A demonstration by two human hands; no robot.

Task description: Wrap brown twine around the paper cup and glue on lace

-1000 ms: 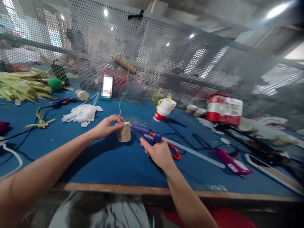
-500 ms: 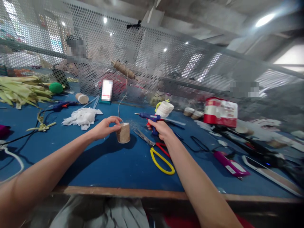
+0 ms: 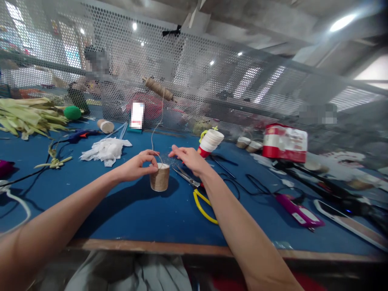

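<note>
My left hand [image 3: 142, 165] pinches the rim of a small paper cup wrapped in twine [image 3: 159, 178], held upright just above the blue tabletop. A strand of twine [image 3: 152, 139] runs from the cup's rim up to a twine spool [image 3: 158, 89] on the mesh screen. My right hand [image 3: 191, 160] hovers to the right of the cup, thumb and fingers partly stretched toward it, with nothing visible in them. Below it lie scissors [image 3: 202, 205] with yellow and red handles, partly covered by my forearm. No glue gun shows near my right hand.
White stacked cups [image 3: 212, 141] lean behind my right hand. Crumpled white cloth [image 3: 106, 150] and another glue gun [image 3: 77, 136] lie to the left. At the right are a red-and-white package [image 3: 285, 143], a purple device [image 3: 298, 212], black cables and a phone [image 3: 348, 222]. A perforated screen stands behind.
My right hand has let go of the blue glue gun, which is out of sight now, and moved left toward the cup. The cup, still in my left hand, has shifted slightly down.
</note>
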